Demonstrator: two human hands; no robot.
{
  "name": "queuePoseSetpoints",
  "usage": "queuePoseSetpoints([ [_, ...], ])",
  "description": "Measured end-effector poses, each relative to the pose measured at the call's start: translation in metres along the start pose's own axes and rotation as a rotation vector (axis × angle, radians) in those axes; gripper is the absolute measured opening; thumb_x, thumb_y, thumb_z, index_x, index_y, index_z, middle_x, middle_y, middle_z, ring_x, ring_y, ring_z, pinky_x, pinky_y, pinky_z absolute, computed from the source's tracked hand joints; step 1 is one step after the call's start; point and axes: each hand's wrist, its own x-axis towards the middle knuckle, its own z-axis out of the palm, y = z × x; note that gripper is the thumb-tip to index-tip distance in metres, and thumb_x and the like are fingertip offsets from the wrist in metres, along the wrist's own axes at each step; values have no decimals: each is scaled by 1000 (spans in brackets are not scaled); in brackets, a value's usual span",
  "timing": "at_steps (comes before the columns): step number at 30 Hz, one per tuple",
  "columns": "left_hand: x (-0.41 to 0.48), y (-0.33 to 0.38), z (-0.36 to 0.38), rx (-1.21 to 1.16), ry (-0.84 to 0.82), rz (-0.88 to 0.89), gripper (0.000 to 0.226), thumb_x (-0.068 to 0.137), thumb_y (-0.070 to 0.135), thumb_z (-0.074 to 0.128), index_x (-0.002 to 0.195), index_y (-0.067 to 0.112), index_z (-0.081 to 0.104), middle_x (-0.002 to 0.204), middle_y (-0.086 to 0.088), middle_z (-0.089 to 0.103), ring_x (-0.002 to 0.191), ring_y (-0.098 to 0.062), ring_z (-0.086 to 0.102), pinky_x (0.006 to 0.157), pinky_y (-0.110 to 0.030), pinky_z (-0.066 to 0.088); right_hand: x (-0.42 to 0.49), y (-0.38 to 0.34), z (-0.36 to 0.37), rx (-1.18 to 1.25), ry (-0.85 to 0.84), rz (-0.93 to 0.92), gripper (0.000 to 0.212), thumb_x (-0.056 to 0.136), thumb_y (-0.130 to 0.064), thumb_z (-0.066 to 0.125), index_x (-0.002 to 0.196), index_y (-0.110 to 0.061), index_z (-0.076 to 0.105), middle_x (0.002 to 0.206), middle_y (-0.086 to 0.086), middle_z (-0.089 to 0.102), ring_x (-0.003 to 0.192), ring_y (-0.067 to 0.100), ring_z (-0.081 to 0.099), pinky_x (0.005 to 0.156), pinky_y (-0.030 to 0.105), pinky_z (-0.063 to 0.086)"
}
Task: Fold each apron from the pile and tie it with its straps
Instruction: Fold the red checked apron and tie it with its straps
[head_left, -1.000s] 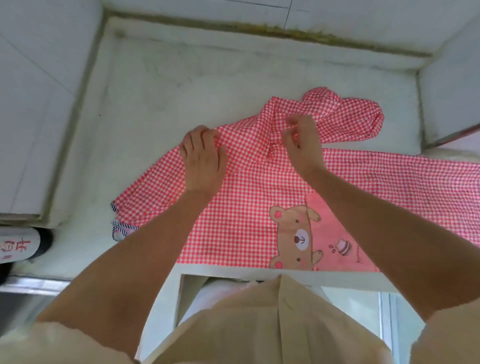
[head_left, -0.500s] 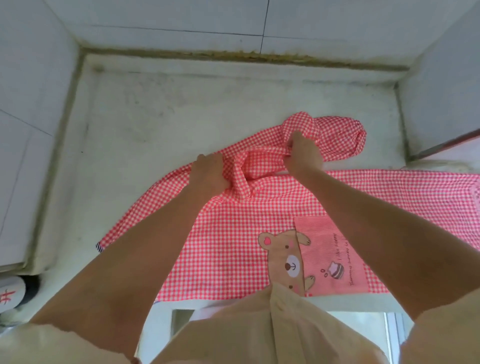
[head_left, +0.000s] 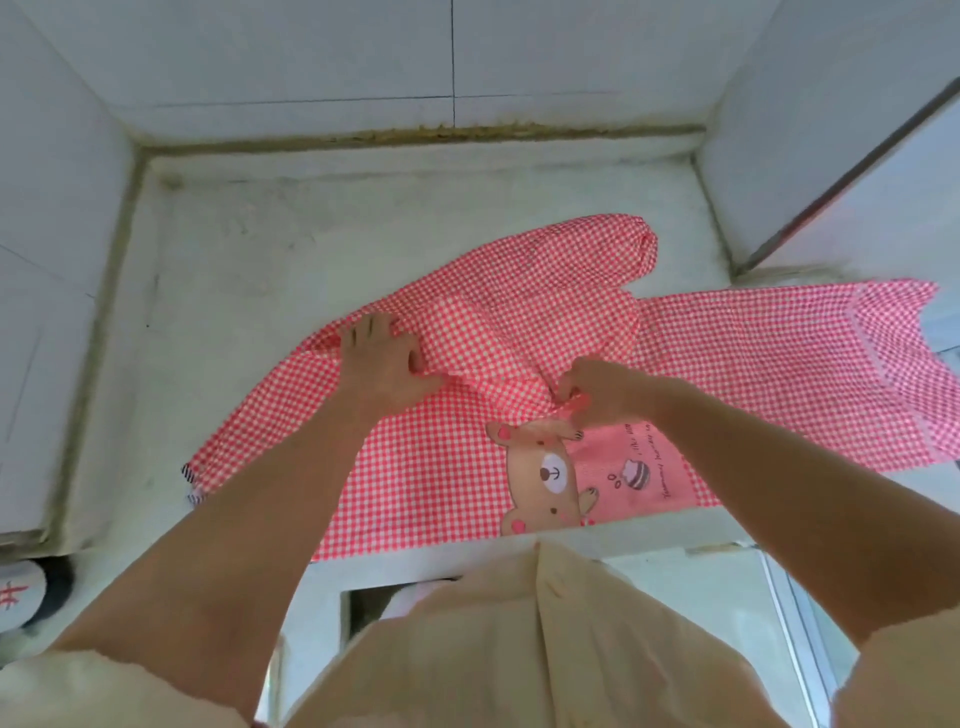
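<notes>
Left hand (head_left: 382, 358): is lying up and left of the bear patch (head_left: 545, 470), fingers laid together and pressing flat on the apron (head_left: 415, 467), thumb resting against a raised fold. Right hand (head_left: 597, 389): is sitting just above the bear patch, fingertips pinching a bunched bit of the same cloth. Apron, red-and-white check: is lying spread on a pale stone counter (head_left: 260, 249), upper part folded over above the bear patch, one panel trailing far right of it. Pink pocket (head_left: 639, 467): is adjoining the bear patch on its right. Tiled wall (head_left: 363, 52): is standing well beyond it.
</notes>
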Motion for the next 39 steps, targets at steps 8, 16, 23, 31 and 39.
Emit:
queuePoseSetpoints([
  [8, -1, 13, -10, -300, 208, -64, 53, 84, 46, 68, 122, 12, 53, 121, -11, 61, 117, -33, 53, 105, -46, 34, -9, 8, -19, 259, 508, -31, 25, 98, -18, 53, 121, -12, 61, 121, 5, 63, 107, 20, 60, 98, 40, 50],
  [16, -20, 12, -1, -309, 61, 144, 47, 74, 36, 77, 116, 19, 63, 108, 0, 63, 110, -27, 50, 102, -38, 27, 38, 20, -37, -127, 452, -14, 70, 93, -23, 55, 154, -16, 20, 161, 8, 21, 150, 29, 11, 120, 51, 10],
  [23, -46, 11, 10, -55, 27, 36, 45, 74, 21, 75, 117, 17, 63, 105, -7, 65, 107, -27, 52, 103, -42, 31, 56, 21, -57, -354, 484, -151, 34, 84, -23, 67, 116, -20, 57, 111, 2, 64, 112, 25, 49, 106, 40, 25],
  [31, -71, 27, 14, 0, 129, -131, 24, 82, 4, 59, 106, 10, 63, 103, -9, 60, 91, -31, 62, 70, -38, 50, 15, 40, -49, -74, 546, -242, 19, 86, -14, 65, 80, -14, 47, 91, 9, 54, 81, 21, 50, 65, 30, 36],
  [39, -98, 46, -4, 18, 481, -102, 14, 81, -5, 54, 90, 4, 59, 95, -16, 57, 66, -32, 56, 51, -36, 40, -64, 29, -36, 205, 1074, -83, 16, 78, 2, 54, 85, -11, 48, 97, 13, 52, 80, 27, 49, 62, 36, 37],
])
